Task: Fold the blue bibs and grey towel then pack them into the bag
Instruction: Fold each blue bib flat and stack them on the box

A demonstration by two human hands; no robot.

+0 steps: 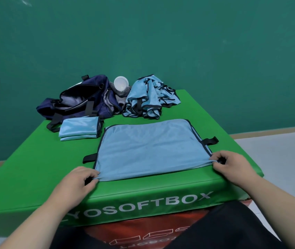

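A blue bib (148,150) lies spread flat on a green padded box (35,168). The left hand (79,180) pinches the bib's near left corner and the right hand (231,164) pinches its near right corner. Just beyond the bib's far left corner sit folded bibs (79,129), with an open navy bag (76,103) behind them. Beyond the bib's far edge lies a heap of unfolded bibs (150,99), with a grey towel (121,95) between the heap and the bag.

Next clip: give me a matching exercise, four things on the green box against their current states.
Things:
1. spread light-blue mesh bib
2. folded light-blue bibs
3. crumpled heap of light-blue bibs
4. navy fabric duffel bag

States:
A. lying open, far left
B. near corners pinched by left hand and right hand
C. unfolded, far side
D. stacked just in front of the bag

Pairs: 1-B, 2-D, 3-C, 4-A
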